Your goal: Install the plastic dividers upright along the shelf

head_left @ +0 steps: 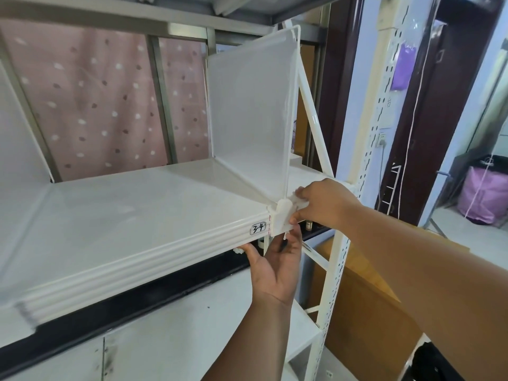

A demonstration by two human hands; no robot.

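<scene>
A translucent white plastic divider (250, 111) stands upright near the right end of the white shelf (123, 215). Its white clip (281, 217) wraps over the shelf's front lip beside a label reading 3-4 (258, 228). My right hand (327, 204) pinches the clip from the right, thumb below and fingers on top. My left hand (275, 262) is under the shelf's front edge, palm up, fingers pressing the clip's underside. A second divider (16, 127) shows partly at the far left edge.
A white slotted upright post (365, 149) and diagonal brace stand just right of the divider. Another shelf board (165, 12) is overhead. A pink dotted curtain hangs behind. A lower shelf (192, 320) sits below. A pink bag (483, 193) lies on the floor at right.
</scene>
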